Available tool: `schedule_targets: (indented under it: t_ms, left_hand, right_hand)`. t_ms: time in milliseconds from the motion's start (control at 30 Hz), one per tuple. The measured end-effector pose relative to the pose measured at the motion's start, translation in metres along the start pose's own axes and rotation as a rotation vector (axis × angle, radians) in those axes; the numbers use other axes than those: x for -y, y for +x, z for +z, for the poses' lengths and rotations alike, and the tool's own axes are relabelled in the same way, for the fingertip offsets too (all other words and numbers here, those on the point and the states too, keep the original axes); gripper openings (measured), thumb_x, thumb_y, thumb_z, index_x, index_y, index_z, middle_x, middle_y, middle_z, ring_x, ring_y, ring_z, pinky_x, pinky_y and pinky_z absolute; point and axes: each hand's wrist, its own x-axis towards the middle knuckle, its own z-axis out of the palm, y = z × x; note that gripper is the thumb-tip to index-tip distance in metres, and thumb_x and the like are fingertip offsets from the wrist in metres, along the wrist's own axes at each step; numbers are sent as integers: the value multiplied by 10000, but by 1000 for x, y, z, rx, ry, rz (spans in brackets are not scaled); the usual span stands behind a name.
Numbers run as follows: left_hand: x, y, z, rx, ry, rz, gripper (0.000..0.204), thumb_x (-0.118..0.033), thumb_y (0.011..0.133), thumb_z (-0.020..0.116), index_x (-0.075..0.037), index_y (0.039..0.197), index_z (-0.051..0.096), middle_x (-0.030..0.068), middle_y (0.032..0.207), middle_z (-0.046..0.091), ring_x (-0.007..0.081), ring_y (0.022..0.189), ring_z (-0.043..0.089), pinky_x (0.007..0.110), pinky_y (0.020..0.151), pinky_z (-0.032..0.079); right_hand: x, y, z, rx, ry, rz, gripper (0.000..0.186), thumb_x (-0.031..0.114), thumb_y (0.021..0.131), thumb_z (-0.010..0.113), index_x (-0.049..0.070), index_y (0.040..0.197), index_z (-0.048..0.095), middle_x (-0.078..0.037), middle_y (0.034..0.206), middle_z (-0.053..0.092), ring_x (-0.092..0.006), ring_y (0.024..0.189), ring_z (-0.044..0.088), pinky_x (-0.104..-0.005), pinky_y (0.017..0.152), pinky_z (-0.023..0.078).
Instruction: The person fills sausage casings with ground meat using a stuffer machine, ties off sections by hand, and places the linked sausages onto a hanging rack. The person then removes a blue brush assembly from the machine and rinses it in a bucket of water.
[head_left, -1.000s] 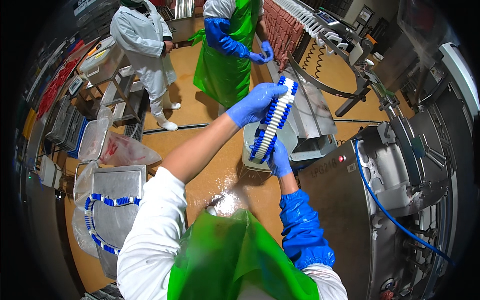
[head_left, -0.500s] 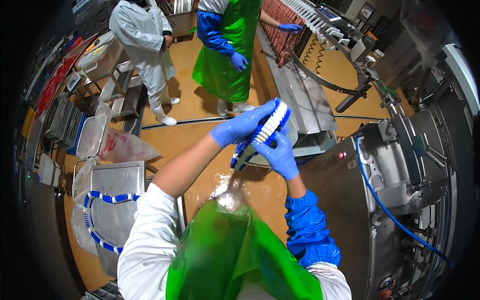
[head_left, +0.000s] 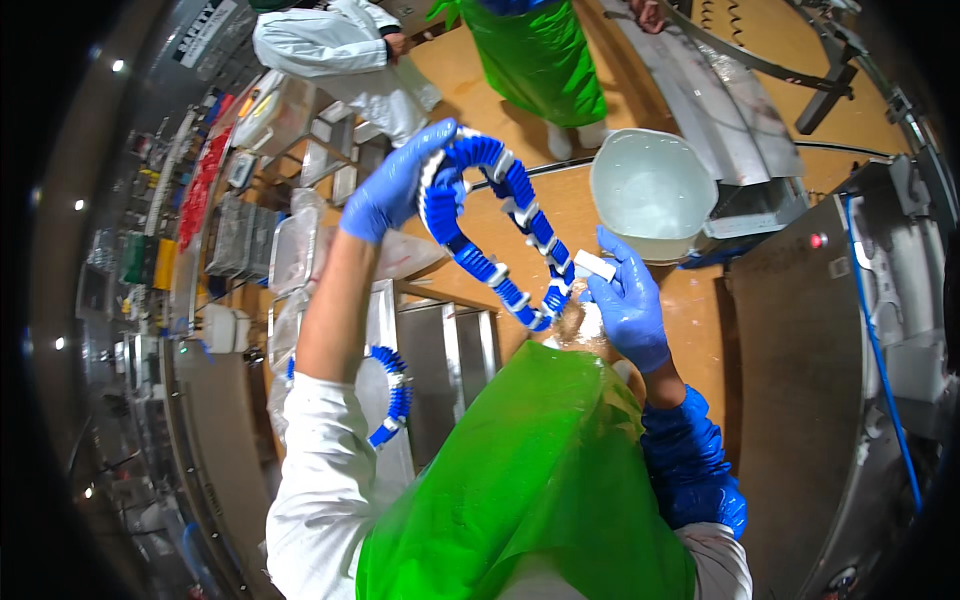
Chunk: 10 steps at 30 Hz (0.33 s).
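High up in front of me, my left hand [head_left: 395, 185], in a blue glove, is closed round the upper end of a looped chain belt [head_left: 520, 195]. The belt is made of blue and white plastic segments and hangs down to the right as a long oval. My right hand [head_left: 635, 305], gloved in wet blue, is beside the loop's lower end, apart from it. Between its thumb and fingers sits a small white rectangular block [head_left: 595, 265]. Another blue and white chain belt [head_left: 397, 395] lies on a metal surface at my left, partly hidden by my arm.
A pale round tub [head_left: 655, 150] of water stands ahead right, by a metal chute [head_left: 730, 110]. A steel machine [head_left: 800, 370] with a blue hose [head_left: 875, 345] is at right. Two people stand ahead, one in a white coat [head_left: 320, 42], one in a green apron [head_left: 540, 65].
My hands have moved apart: the left went up and left with the chain belt, which now hangs open as a loop. The right let go of it and now holds the white block.
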Motion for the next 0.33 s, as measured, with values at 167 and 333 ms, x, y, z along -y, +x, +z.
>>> schedule_targets:
  t_ms: [167, 333]
  left_hand:
    - [-61, 1, -15, -107, 504, 22, 426, -453, 905, 570, -62, 1060, 634, 12, 884, 641, 117, 756, 591, 270, 758, 505]
    - [-67, -4, -38, 1, 495, 89, 581, -485, 861, 617, -87, 1281, 559, 75, 1168, 633, 151, 1068, 589, 270, 955, 447]
  right_hand:
    - [-35, -14, 7, 123, 244, 60, 324, -29, 869, 603, -66, 1176, 506, -124, 1011, 628, -140, 925, 615, -277, 838, 497]
    - [-23, -11, -1, 74, 266, 139, 255, -44, 851, 620, -37, 1093, 539, -126, 986, 625, -150, 865, 623, -308, 826, 535]
